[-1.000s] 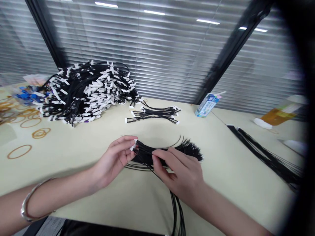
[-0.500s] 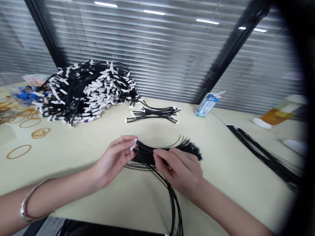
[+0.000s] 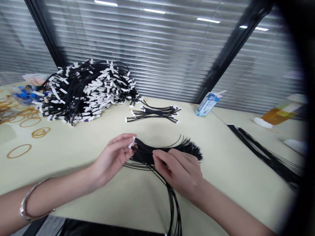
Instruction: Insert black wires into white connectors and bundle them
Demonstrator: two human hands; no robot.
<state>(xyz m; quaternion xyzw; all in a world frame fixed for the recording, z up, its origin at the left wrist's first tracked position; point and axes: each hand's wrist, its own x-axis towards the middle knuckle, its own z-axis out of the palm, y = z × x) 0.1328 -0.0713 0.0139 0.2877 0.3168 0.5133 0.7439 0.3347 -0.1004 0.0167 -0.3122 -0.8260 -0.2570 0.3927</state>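
Observation:
My left hand (image 3: 116, 154) pinches a white connector (image 3: 132, 142) between thumb and fingers. Thin black wires (image 3: 145, 155) run from the connector toward my right hand. The fingers of my right hand (image 3: 178, 168) are pinched together on the wires just right of the connector; its fingertips hide exactly what they grip. Under and behind both hands lies a thick bundle of loose black wires (image 3: 193, 151), its cut ends fanned out to the right. Several long wires (image 3: 172, 196) hang down over the table's front edge.
A big heap of black cables with white connectors (image 3: 91, 91) stands at the back left. Several finished-looking cables (image 3: 155, 113) lie at the back middle, near a drink carton (image 3: 208, 104). Rubber bands (image 3: 19, 151) are at the left, more black wires (image 3: 263, 154) at the right.
My left hand has shifted slightly left and up with the connector, whose row of slots now faces the camera more. My right hand is almost where it was.

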